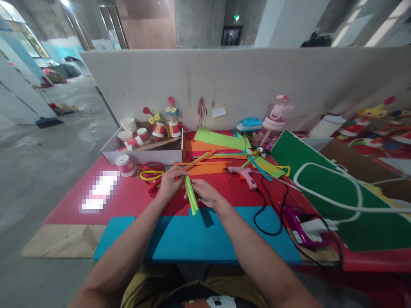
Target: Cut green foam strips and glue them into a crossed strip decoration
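A light-green folded paper strip (191,196) hangs between my hands over the table, its lower end pointing toward me. My left hand (173,182) is closed, pinching the strip near its top end. From beside its right side my right hand (205,191) grips the same strip, with some fingers hidden behind it. An orange strip (202,160) runs up and right from my left fingertips; whether it is held or lying on the table I cannot tell. To the right, a pink glue gun (244,175) lies on the red tabletop (221,188).
A white box (144,159) with paper cups stands at the left, a cup (126,165) before it. Coloured sheets (221,139) lie behind my hands. At right are a black cable (266,201), a purple power strip (302,226) and a green board (334,192). A blue mat (224,244) covers the front edge.
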Available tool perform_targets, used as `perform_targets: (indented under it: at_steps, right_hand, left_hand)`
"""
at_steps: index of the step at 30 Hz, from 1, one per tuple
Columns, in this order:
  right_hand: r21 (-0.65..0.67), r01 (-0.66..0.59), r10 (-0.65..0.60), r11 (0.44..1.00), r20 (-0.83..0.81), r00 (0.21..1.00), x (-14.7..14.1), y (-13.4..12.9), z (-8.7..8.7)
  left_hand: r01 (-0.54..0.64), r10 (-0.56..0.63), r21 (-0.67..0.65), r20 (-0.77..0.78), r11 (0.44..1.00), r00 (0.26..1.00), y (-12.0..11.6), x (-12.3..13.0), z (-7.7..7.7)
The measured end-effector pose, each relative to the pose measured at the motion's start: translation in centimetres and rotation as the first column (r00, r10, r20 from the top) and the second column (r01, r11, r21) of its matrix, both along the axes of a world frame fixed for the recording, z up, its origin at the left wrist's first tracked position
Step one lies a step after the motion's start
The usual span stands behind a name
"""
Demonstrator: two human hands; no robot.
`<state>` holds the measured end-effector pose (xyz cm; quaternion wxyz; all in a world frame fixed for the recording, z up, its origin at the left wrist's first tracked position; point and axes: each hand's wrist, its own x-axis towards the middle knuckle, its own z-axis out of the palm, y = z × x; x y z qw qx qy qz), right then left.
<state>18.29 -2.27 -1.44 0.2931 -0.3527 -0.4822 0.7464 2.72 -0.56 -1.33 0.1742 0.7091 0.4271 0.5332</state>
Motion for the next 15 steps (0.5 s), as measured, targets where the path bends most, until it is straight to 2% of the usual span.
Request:
perform_targets:
  at_steps: [6,10,12,15]
  right_hand:
    - [-0.052,-0.009,0.003,0.999,-0.105,0.994,0.3,0.4,-0.4]
    - [-0.178,-0.014,-0.020,0.984,-0.185,0.982,0.5,1.0,-0.5]
    - [-0.240,-0.016,-0.026,0.971,-0.173,0.985,0.6,1.1,-0.3]
    - [-0.242,-0.008,-0.018,0.970,-0.105,0.994,0.7,0.9,0.2]
  left_hand:
    - [0.018,-0.018,-0.004,0.011,1.000,1.000,0.2,-0.1,-0.4]
    - [0.026,-0.026,0.013,0.006,1.000,1.000,0.3,-0.1,-0.5]
    - [0.025,-0.025,0.015,-0.002,1.000,1.000,0.3,-0.1,-0.5]
    - [0.011,-0.010,0.014,-0.016,1.000,1.000,0.2,-0.1,-0.5]
